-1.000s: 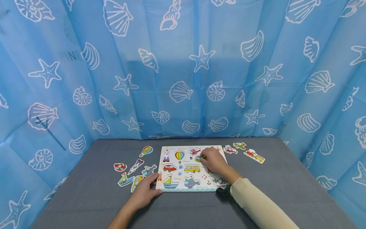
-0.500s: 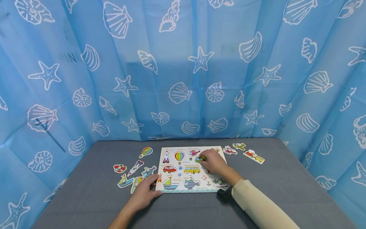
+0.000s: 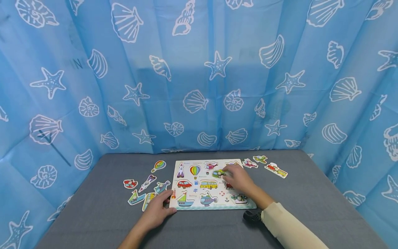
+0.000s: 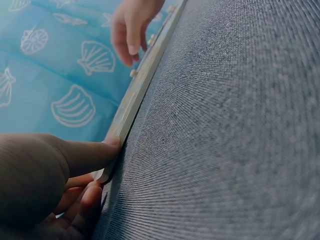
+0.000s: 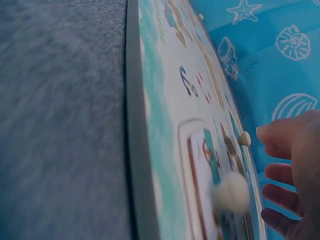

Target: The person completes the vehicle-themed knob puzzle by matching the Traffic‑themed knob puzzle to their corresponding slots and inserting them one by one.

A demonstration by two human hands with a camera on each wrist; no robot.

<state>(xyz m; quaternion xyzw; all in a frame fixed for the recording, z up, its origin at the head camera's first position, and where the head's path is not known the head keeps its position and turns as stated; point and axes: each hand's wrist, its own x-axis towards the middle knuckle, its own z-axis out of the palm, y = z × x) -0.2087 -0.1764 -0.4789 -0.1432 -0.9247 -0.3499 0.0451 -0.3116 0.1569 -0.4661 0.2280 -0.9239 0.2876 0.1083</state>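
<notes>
A white wooden peg-puzzle board (image 3: 217, 191) with printed vehicles lies on the table. My left hand (image 3: 157, 207) pinches its near left corner, thumb on the front edge (image 4: 112, 150) and fingers round the side. Above the board's right half hovers my right hand (image 3: 237, 178), fingers loosely bent and apart from the knobs in the right wrist view. Just left of its fingertips sits a green truck piece (image 3: 218, 173) on the board. A ship piece (image 3: 240, 199) with a round wooden knob (image 5: 232, 192) lies in the near right slot. The hand partly covers a red picture.
Left of the board lie loose pieces: a balloon (image 3: 159, 165), a rocket (image 3: 147, 183), a sailboat (image 3: 136, 196), a submarine (image 3: 161, 186) and others. On the right are a helicopter (image 3: 250, 163), a plane (image 3: 260, 159) and a train (image 3: 276, 170). A blue shell-patterned curtain (image 3: 199, 86) hangs behind.
My right hand has let go of the green truck piece and drawn back a little to the right, uncovering it. The left hand stays at the board's corner.
</notes>
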